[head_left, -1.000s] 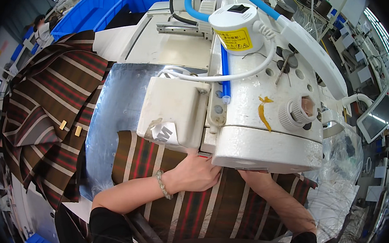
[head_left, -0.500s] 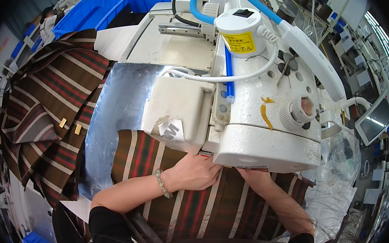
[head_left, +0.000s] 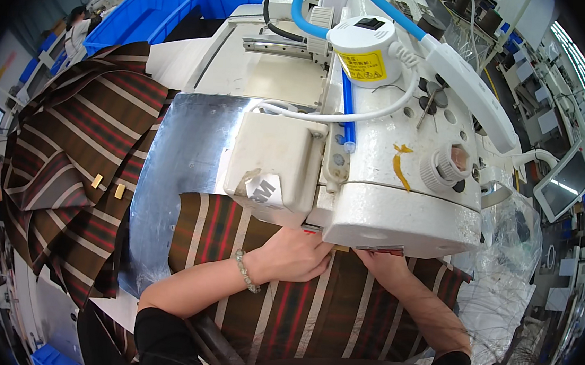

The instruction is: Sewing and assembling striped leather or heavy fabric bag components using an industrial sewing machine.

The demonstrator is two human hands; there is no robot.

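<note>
Brown striped fabric, with red, green and cream bands, lies flat under the head of a white industrial sewing machine. My left hand rests on the fabric at the front of the machine, its fingers curled in and closed on the cloth. A bead bracelet circles that wrist. Over the same fabric, my right hand reaches beneath the machine head, which hides its fingertips. A small gold-coloured piece shows between the two hands, at the machine's lower edge.
At the left, a heap of the same striped fabric carries small gold tabs. A metal plate lies beside the machine. Blue bins stand behind. Clear plastic wrap and a tablet-like screen are at the right.
The small gold-coloured piece now shows more plainly between my hands. The hands and fabric stay almost in place; the whole view has shifted slightly.
</note>
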